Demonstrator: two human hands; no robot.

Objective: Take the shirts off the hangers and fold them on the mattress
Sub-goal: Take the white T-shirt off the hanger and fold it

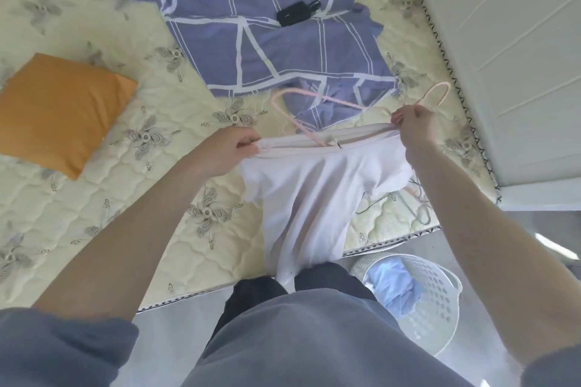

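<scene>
The person stands at the mattress edge and holds a white shirt up in front of the body by its upper edge. The left hand pinches the left end of that edge, fingers curled onto the cloth. The right hand grips the right end, and its fingers are also closed round the neck of a pink hanger. The hook of the hanger sticks up past the right hand. One arm of the hanger stands clear above the shirt, over the mattress, while the other slants down into the opening of the shirt between the hands. The shirt hangs loose from the hands over the near mattress edge, its lower end reaching the person's dark trousers.

Beyond the hands, a blue sheet with white lines lies crumpled on the mattress, and a small black object rests on it. An orange pillow lies on the mattress at the left, well apart from the shirt. Thin grey hangers lie on the mattress corner just right of the shirt, partly hidden by it. On the floor beside the person's right leg stands a white basket with blue cloth in it. A white panelled wall runs along the right side of the mattress.
</scene>
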